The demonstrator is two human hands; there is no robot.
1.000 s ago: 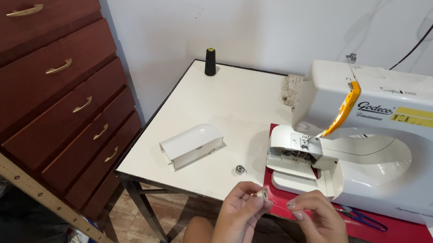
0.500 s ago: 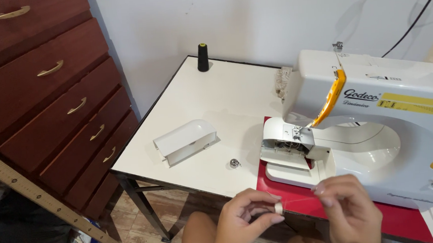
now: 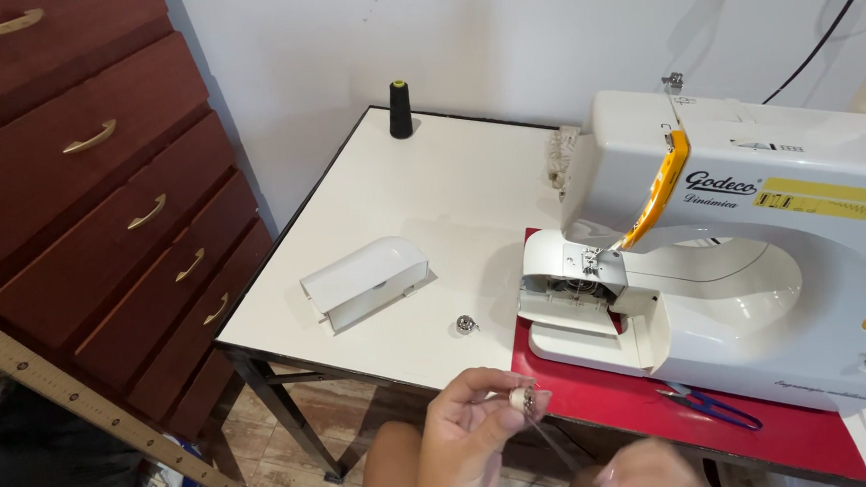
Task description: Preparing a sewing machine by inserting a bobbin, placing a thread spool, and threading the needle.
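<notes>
My left hand [image 3: 465, 437] pinches a small white bobbin [image 3: 520, 400] at the front edge of the white table [image 3: 421, 214]. A thin thread runs from the bobbin down and right to my right hand [image 3: 647, 471], which is blurred at the bottom edge with its fingers closed on the thread. Just beyond stands a white sewing machine [image 3: 754, 244] on a red mat [image 3: 744, 420], its bobbin area open at the left end. A small metal bobbin case [image 3: 467, 324] lies on the table.
A detached white machine cover [image 3: 365, 278] lies on the table's left part. A black thread cone [image 3: 400, 108] stands at the far edge. Blue snips [image 3: 714, 409] rest on the mat. A dark wooden dresser [image 3: 79, 195] and a wooden ruler [image 3: 82, 405] are at left.
Both hands have dropped toward the bottom of the view. My right hand has pulled away down and right from the left one, drawing thread out from the bobbin.
</notes>
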